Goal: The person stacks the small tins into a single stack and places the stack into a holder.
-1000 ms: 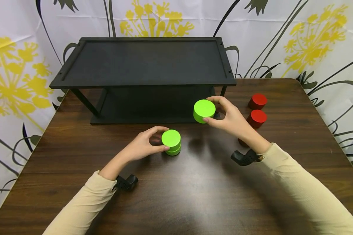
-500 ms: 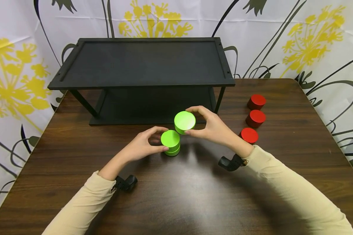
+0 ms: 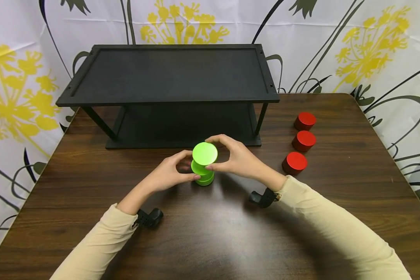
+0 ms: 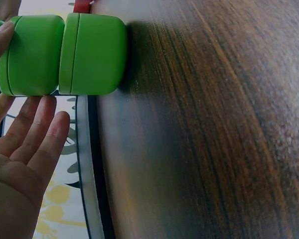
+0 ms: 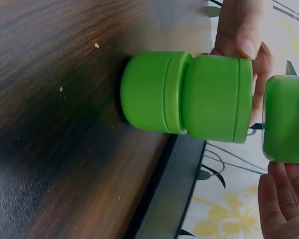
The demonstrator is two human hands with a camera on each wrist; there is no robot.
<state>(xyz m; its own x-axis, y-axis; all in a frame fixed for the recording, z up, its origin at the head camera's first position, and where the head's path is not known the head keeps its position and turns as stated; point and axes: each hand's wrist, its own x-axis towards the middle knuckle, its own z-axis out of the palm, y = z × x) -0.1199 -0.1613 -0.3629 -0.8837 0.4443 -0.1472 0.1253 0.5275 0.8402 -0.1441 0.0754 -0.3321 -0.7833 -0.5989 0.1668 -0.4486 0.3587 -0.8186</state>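
Observation:
Two round green lidded jars stand stacked on the wooden table, the lower jar (image 5: 147,92) on the tabletop and the upper jar (image 5: 214,97) on its lid. My left hand (image 3: 169,171) grips the upper jar from the left, thumb in front and fingers behind. My right hand (image 3: 236,157) pinches a third green jar (image 3: 205,154) between thumb and fingers, upright over the stack. In the right wrist view a narrow gap shows between this third jar and the upper lid. From the head, the third jar partly covers the stack.
Behind the stack stands a black two-tier shelf (image 3: 175,74), its lower tier (image 3: 182,124) close to the table. Three red cylinders (image 3: 294,162) stand in a row on the right of the wooden table (image 3: 210,241). A flower-patterned cloth (image 3: 301,35) hangs behind.
My right hand has carried the third green jar leftward and slightly toward me, from beside the shelf's right end to over the stack. My left hand has stayed on the upper jar.

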